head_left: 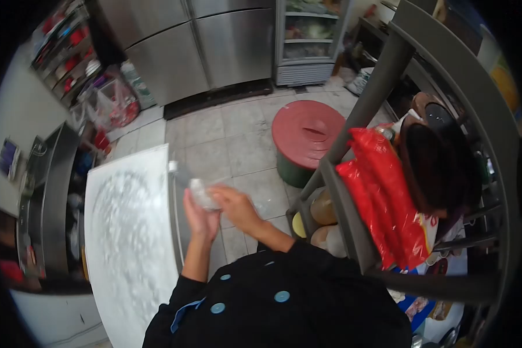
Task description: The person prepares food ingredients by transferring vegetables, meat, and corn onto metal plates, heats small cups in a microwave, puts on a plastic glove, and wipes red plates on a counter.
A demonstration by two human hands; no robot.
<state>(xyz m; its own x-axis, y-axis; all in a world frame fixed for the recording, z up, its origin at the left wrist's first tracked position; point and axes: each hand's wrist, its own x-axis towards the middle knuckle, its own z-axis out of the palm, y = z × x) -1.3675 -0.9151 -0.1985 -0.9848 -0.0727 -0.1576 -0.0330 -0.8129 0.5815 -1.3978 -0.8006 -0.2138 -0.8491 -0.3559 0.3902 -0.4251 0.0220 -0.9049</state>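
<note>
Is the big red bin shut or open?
Shut: the red lid sits over the green bin, covering its top.

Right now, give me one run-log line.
left hand: holding pale item | right hand: fingers against it | left side: white surface | ahead: red-lidded bin

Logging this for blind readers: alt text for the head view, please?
Left hand and right hand hold a blurred whitish item beside a white surface. Ahead, a red-lidded bin stands on a tiled floor; red packets lie on a rack at right.

Red lid (312,129) on a green bin (296,173), bright red packets (383,194), black jacket (290,301) with blue buttons (282,296)
</note>
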